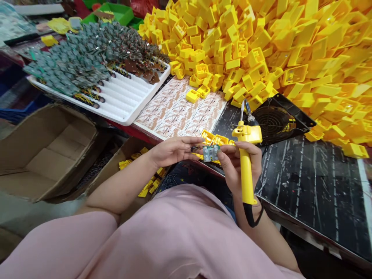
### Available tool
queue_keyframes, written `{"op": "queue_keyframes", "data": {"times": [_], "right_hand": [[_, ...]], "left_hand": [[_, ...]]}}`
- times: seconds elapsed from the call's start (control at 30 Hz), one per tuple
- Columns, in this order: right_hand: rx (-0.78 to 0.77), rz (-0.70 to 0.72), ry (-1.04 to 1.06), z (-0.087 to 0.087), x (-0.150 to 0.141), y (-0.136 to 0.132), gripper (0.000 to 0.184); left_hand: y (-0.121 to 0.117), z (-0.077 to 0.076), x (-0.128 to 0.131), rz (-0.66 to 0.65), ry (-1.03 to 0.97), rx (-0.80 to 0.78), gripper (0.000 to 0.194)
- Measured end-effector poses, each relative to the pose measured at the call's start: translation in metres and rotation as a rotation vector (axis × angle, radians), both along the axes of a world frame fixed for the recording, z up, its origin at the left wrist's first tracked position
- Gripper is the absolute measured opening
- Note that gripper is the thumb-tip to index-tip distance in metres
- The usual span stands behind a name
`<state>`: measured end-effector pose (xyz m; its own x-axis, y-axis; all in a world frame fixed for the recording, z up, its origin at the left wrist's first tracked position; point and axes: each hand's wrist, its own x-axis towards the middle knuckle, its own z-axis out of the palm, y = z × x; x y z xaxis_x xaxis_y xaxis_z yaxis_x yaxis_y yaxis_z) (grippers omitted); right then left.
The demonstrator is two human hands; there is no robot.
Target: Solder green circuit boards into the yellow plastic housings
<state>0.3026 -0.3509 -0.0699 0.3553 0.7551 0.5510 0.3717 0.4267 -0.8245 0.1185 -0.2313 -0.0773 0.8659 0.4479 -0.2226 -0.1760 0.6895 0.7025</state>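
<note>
A small circuit board [210, 153] with a grey-green face is pinched between my two hands above the table's front edge. My left hand [178, 148] has its fingers closed at the board's left side, where a small dark round part [194, 148] and thin wires show. My right hand [236, 162] grips the board's right edge with thumb and fingertip. It also holds a yellow soldering iron [246, 166] upright, its metal tip pointing away from me and a black strap hanging at the wrist. Just beyond the board stand several yellow plastic housings [221, 140], partly hidden by my fingers.
A white ribbed tray [122, 97] at the left carries many circuit boards [75, 58] with wires. A large heap of yellow housings [232, 46] covers the back and right. A black fan [279, 120] sits right of the iron. Cardboard boxes [55, 147] stand below left.
</note>
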Motion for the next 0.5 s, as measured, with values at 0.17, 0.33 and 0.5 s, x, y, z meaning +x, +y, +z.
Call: {"op": "queue_keyframes", "data": {"times": [0.17,0.33,0.5], "right_hand": [[0.016,0.007,-0.043,-0.005,-0.004,0.000,0.037],[0.012,-0.001,-0.054,-0.012,-0.012,0.001,0.033],[0.007,0.003,-0.145,-0.019,-0.013,0.002,0.034]], "left_hand": [[-0.014,0.007,0.005,0.229,0.151,0.391,0.046],[-0.022,0.015,0.019,0.433,0.170,0.567,0.034],[-0.026,0.015,0.029,0.414,0.125,0.218,0.037]]}}
